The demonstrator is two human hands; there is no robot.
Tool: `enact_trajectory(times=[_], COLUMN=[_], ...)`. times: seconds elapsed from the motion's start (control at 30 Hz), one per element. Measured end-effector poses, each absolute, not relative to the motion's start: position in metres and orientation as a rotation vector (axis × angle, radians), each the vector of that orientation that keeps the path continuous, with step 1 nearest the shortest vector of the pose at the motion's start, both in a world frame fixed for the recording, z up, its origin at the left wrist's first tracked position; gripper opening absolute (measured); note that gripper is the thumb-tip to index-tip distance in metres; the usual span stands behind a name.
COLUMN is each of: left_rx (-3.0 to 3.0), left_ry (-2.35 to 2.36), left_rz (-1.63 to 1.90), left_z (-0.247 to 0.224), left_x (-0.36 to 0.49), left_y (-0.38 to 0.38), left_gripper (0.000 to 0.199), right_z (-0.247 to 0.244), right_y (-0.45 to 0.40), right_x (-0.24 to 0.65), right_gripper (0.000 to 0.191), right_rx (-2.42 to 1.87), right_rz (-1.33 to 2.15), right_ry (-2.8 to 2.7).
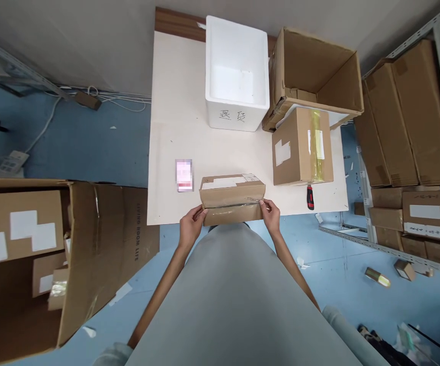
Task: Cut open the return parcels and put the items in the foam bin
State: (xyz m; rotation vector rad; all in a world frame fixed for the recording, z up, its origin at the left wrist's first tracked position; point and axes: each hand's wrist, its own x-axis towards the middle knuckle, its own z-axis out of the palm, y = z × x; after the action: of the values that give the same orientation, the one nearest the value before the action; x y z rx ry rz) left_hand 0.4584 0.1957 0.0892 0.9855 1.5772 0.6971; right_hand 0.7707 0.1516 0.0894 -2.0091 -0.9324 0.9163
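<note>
A small brown cardboard box lies at the table's front edge, its lid flap folded out towards my body. My left hand pinches the left corner of the flap. At the flap's right corner, my right hand grips it between thumb and fingers. White labels show on the top of the box. To the right stands a larger taped carton, with a red and black cutter just in front of it. A blurred pink-and-white item lies to the left.
A white foam box and a big open carton stand at the back of the table. An open carton with boxes inside is at the left. Shelves with cartons line the right side.
</note>
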Motion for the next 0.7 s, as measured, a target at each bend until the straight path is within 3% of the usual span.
enact_trajectory(times=[0.3, 0.5, 0.6, 0.7], left_rx=[1.260, 1.421, 1.451, 1.585], left_ry=[1.684, 1.669, 1.711, 1.759], left_rz=[0.612, 0.371, 0.432, 0.643], left_z=[0.096, 0.086, 0.089, 0.109], left_x=[0.459, 0.462, 0.470, 0.499], left_y=[0.261, 0.287, 0.290, 0.290], left_gripper=[0.056, 0.049, 0.060, 0.074], right_z=[0.099, 0.105, 0.115, 0.132], right_y=[0.204, 0.219, 0.216, 0.208], right_x=[0.778, 0.786, 0.802, 0.835], right_gripper=[0.061, 0.043, 0.035, 0.039], right_rx=[-2.165, -2.219, -2.085, -1.909], right_rz=[0.666, 0.780, 0.818, 0.688], right_ry=[-1.100, -1.174, -1.237, -1.200])
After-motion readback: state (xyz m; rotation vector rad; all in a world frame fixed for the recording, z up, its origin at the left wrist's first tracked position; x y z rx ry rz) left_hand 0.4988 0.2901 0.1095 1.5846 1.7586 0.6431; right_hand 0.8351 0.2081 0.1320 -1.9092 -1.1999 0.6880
